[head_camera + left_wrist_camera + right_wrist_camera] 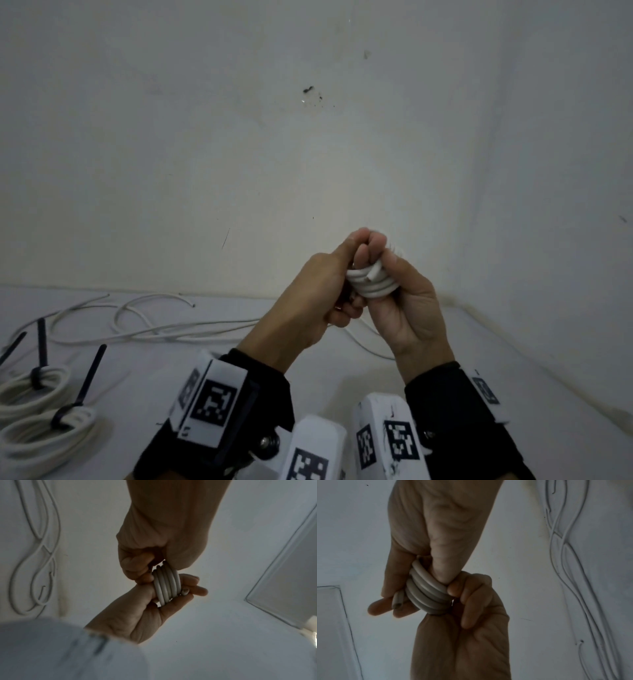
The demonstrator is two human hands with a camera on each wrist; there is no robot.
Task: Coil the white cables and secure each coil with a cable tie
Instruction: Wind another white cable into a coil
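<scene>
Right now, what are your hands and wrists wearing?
The left hand and right hand are bare, without gloves. Each wrist carries a black strap with white blocks that bear black-and-white square markers.

Quick count: two hands are showing, left [310, 294] and right [407, 308], sharing one coil [371, 286] that's stacking up four loops in the wrist views. Two finished coils are sitting on the worktop [205, 346] at the left, one [34, 390] behind the other [48, 442]. Three black cable ties [89, 380] are lying there too, two of them cinching coils. Loose white cables [154, 329] are tangling together, so I'm not counting those.
</scene>
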